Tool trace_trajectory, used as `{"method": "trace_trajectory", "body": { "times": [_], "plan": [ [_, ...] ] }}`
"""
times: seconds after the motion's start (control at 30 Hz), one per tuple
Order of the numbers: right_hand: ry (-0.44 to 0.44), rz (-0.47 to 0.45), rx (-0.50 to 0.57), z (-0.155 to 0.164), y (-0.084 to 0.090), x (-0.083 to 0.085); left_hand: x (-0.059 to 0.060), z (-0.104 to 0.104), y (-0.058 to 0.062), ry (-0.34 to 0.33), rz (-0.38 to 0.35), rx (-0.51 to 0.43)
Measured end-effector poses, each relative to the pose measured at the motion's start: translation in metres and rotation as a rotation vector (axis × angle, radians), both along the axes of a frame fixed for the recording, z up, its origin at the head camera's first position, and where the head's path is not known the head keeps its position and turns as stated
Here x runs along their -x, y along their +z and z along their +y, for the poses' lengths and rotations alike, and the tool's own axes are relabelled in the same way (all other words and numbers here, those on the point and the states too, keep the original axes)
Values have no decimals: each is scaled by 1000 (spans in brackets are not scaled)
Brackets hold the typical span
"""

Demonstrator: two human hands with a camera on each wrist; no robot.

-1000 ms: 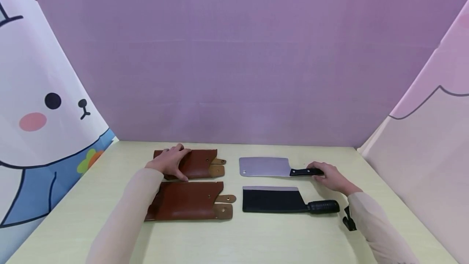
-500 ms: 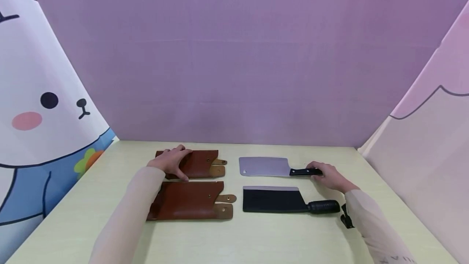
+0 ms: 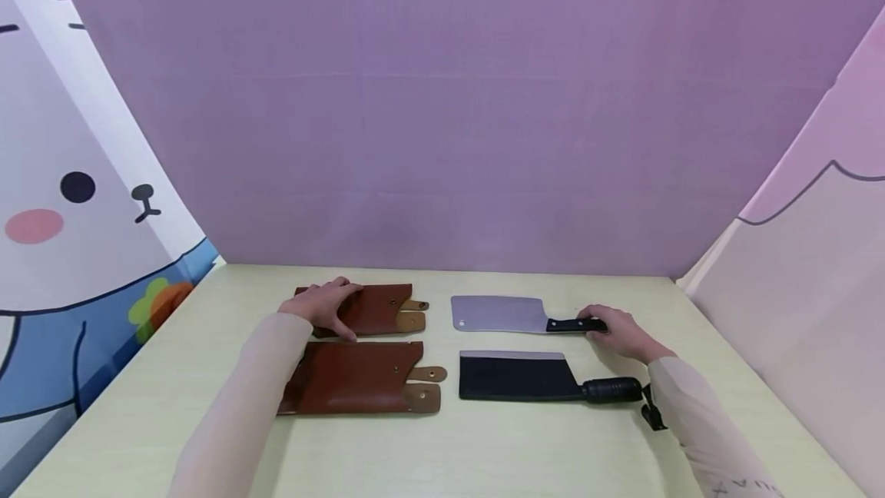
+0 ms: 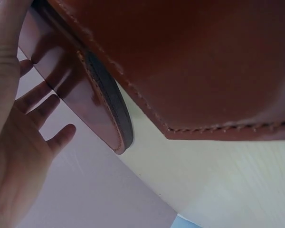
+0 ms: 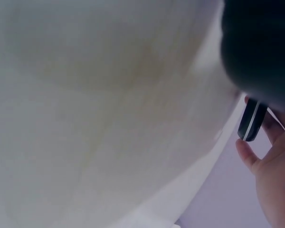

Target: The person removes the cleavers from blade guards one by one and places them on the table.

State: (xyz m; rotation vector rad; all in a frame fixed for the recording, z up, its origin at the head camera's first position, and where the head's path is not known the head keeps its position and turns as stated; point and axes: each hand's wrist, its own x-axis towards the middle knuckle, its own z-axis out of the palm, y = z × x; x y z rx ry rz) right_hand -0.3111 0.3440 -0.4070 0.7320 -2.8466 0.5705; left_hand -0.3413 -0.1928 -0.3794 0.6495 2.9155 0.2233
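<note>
— What lies lowest in the frame?
— A sheath [image 3: 356,379] and a black cleaver [image 3: 515,378], both untouched.
— And above them?
— Left hand [image 3: 325,306] rests flat, fingers straight, on the far sheath [image 3: 376,309]; right hand [image 3: 618,331] curls round the steel cleaver [image 3: 498,314] handle, right of centre.

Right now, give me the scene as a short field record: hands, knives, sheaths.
left hand: rests on far sheath, fingers relaxed
right hand: fingers on handle of steel cleaver; firm grip cannot be told
black cleaver: near row, flat, untouched
near sheath: flat, untouched
table: pale yellow, both knives right of both sheaths
</note>
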Motion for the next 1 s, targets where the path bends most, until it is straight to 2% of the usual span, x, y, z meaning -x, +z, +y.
{"method": "trace_trajectory", "body": {
  "times": [0.37,1.0],
  "plan": [
    [6,44,-4,-1,-5,-2,-4,0,3,-10,-35,9],
    [-57,-17,-66,-4,6,-10,-14,-6,10,-49,-9,-24]
  ]
}}
